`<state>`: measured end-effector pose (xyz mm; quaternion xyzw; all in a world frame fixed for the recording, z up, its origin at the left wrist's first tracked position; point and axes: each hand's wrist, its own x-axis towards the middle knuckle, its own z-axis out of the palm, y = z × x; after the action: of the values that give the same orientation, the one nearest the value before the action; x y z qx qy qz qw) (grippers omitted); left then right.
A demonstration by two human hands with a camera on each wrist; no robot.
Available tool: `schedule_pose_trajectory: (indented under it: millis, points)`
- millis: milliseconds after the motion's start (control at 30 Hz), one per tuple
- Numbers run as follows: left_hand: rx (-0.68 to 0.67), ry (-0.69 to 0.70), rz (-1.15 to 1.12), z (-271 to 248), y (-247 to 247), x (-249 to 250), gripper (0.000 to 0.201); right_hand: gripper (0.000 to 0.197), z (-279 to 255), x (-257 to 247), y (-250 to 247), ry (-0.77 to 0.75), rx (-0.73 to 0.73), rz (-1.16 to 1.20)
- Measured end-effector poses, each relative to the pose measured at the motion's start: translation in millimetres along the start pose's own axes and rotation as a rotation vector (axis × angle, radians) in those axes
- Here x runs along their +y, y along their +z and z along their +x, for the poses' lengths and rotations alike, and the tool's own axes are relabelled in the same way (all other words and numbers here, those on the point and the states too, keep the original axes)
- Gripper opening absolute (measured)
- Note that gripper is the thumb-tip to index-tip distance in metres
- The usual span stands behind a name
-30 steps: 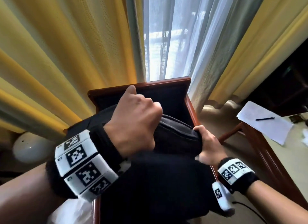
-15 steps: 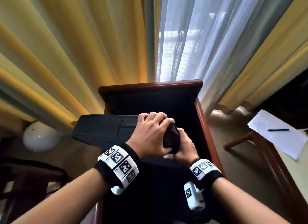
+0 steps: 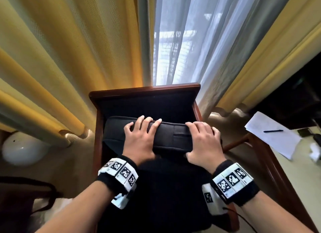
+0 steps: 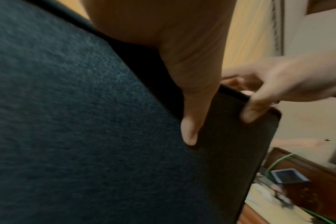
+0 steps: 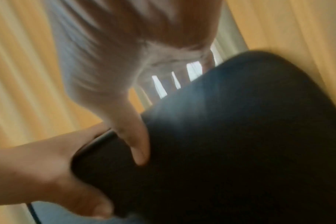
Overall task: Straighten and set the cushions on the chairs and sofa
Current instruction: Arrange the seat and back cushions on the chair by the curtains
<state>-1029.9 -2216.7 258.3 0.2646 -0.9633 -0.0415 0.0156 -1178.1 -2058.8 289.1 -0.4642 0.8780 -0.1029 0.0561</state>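
Observation:
A black cushion (image 3: 167, 137) stands on edge across the dark seat of a wooden chair (image 3: 144, 90), close to its backrest. My left hand (image 3: 140, 137) grips the cushion's top edge left of centre, fingers over the far side. My right hand (image 3: 203, 140) grips the same edge near the right end. In the left wrist view my thumb (image 4: 190, 130) presses on the cushion (image 4: 86, 121), with the right hand (image 4: 274, 92) beyond it. The blurred right wrist view shows my thumb (image 5: 137, 145) on the cushion (image 5: 240, 136).
Yellow curtains (image 3: 60, 59) and a sheer white curtain (image 3: 187, 41) hang right behind the chair. A wooden desk (image 3: 271, 156) with paper (image 3: 276, 137) and a pen (image 3: 273, 131) stands to the right. A white round object (image 3: 22, 149) sits on the floor at left.
The cushion, which stuck out past the chair's left side, now sits centred against the backrest. My hands have spread apart from its right end along its top edge.

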Motion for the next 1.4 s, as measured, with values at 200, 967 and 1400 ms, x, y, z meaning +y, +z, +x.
schedule_pose_trajectory:
  millis: [200,967,1400]
  points:
    - [0.024,0.06,0.009,-1,0,21,0.112,0.095,7,-14,5,0.041,-0.189,-0.117]
    - [0.104,0.123,-0.444,-22,-95,-27,0.079,0.084,-22,39,-26,0.11,0.15,0.232]
    - [0.14,0.223,-0.37,18,-87,40,0.075,0.117,1,21,20,0.214,-0.053,0.555]
